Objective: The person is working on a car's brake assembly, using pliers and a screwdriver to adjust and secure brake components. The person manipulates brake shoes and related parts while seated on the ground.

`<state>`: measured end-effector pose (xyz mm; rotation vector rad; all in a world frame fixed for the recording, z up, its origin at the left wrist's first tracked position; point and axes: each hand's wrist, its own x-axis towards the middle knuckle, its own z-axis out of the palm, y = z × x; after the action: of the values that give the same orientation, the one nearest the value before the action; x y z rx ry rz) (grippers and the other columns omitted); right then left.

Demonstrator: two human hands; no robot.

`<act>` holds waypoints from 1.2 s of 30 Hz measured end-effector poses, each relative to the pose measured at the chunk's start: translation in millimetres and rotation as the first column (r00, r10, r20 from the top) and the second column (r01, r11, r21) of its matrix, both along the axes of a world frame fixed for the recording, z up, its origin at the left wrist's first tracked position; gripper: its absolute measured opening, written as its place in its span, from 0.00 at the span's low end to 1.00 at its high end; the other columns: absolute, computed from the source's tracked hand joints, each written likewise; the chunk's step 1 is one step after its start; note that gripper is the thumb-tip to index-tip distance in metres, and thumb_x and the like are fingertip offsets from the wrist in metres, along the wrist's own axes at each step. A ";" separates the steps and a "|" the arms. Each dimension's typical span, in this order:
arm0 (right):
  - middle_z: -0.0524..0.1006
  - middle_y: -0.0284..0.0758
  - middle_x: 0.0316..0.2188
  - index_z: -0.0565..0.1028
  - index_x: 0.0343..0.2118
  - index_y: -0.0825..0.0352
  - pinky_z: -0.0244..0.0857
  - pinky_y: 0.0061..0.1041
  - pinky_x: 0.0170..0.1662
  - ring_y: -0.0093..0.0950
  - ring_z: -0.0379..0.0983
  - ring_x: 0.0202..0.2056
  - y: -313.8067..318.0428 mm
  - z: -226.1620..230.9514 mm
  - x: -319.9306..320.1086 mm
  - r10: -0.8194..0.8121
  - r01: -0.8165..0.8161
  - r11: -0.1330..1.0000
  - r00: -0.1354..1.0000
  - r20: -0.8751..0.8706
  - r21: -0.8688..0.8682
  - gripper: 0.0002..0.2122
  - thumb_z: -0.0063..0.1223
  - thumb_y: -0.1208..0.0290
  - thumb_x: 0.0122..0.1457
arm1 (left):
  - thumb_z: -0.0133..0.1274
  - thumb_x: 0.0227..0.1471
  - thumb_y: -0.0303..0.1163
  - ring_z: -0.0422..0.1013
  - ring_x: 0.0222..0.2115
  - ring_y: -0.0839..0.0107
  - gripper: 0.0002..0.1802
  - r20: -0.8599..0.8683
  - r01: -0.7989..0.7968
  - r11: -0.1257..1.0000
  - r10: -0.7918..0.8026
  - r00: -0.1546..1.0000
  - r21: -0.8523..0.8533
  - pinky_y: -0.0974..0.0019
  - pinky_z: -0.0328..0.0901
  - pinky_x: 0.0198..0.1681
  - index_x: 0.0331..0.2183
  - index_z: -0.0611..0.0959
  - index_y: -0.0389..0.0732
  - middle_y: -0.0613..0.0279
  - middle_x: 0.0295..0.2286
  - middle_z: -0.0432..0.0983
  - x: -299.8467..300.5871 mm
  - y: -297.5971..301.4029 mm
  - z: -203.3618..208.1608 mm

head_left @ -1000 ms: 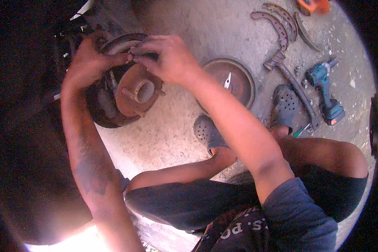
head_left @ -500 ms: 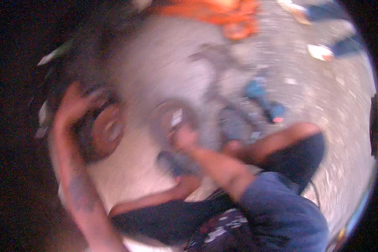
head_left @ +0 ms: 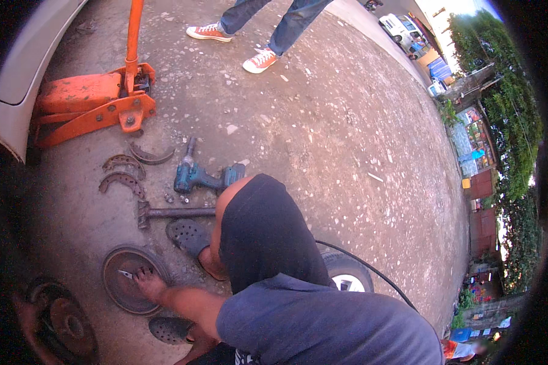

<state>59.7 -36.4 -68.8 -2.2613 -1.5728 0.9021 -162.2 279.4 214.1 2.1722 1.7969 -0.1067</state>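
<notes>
My right hand (head_left: 149, 285) is closed on a small silvery pointed thing (head_left: 125, 274), whose exact kind I cannot make out. The hand is over a round, rusty brake drum (head_left: 111, 291) lying on the ground between my feet. In the dark at the lower left, my left hand (head_left: 29, 319) is beside the car's wheel hub (head_left: 73, 326); shadow hides its fingers. Ahead of the drum lie a long-handled hammer (head_left: 179, 213) and several curved brake shoes (head_left: 123, 181). A teal cordless impact wrench (head_left: 196, 177) rests to their right.
An orange floor jack (head_left: 82, 94) stands at the pale car body (head_left: 33, 52). A person in jeans and red sneakers (head_left: 261, 59) stands beyond. Beside me are a tyre (head_left: 353, 267) and a black hose (head_left: 377, 271). My clog (head_left: 187, 236) is near the hammer.
The view has swung to the right and sharpened, so hub and drum now sit lower left. My right hand remains at the drum and my left at the hub.
</notes>
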 end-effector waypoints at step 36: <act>0.80 0.36 0.33 0.78 0.34 0.68 0.66 0.30 0.42 0.29 0.75 0.35 135.4 242.6 114.8 -0.170 -0.453 0.877 0.020 -0.985 -0.160 0.12 0.47 0.66 0.55 | 0.73 0.22 0.41 0.73 0.45 0.51 0.44 -0.034 0.033 0.997 -0.031 0.999 0.075 0.58 0.67 0.49 0.43 0.78 0.29 0.41 0.42 0.76 94.6 -87.7 85.3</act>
<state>174.5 99.0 173.8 -0.7688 -0.7971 2.3951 -67.5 191.7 299.3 2.2644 1.8123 -0.0839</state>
